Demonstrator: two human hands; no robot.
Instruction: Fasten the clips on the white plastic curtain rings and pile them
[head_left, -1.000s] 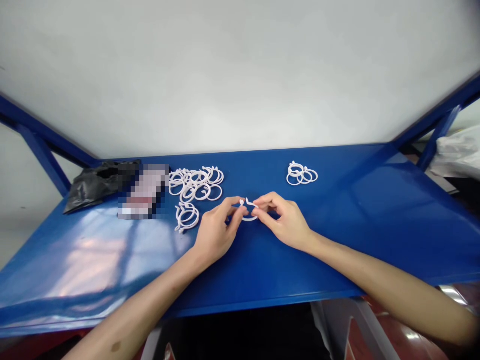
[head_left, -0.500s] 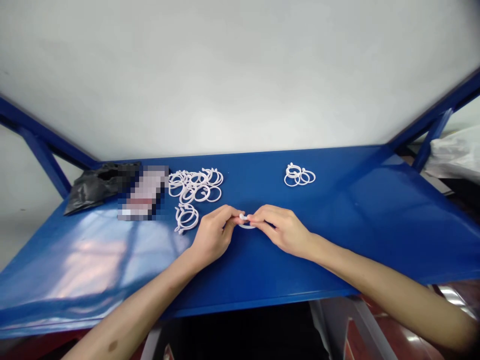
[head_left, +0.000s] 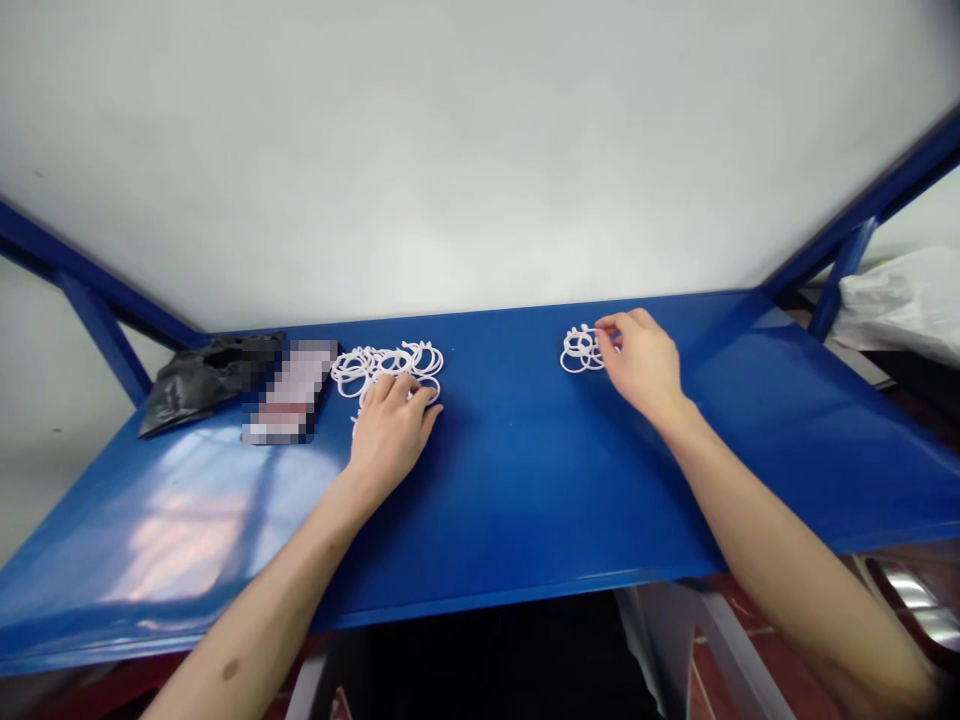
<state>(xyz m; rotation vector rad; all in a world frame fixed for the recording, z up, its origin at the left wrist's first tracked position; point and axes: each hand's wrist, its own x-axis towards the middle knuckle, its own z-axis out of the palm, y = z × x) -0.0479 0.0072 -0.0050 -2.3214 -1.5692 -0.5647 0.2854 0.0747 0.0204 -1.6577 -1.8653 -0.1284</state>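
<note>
A larger pile of white plastic curtain rings [head_left: 390,362], each with a small eyelet, lies on the left part of the blue table. My left hand [head_left: 391,425] is over the near side of this pile, palm down, thumb apart from the bent fingers. It covers some rings, and its fingertips are partly hidden among them. Further right, my right hand [head_left: 643,362] pinches a white curtain ring [head_left: 606,333] between thumb and fingertips. That ring is at the right edge of a small group of similar rings [head_left: 576,350]; most of it is hidden by the hand.
A black plastic bag [head_left: 199,380] and a blurred-out flat, phone-like object [head_left: 291,392] lie on the left of the blue table [head_left: 517,500]. Behind it rises a pale wall panel [head_left: 480,160] between blue frame bars. White plastic wrapping [head_left: 900,310] sits beyond the right end.
My hands have parted from the middle, where both held one ring. The right carried a ring to the small right group; the left moved left onto the larger pile.
</note>
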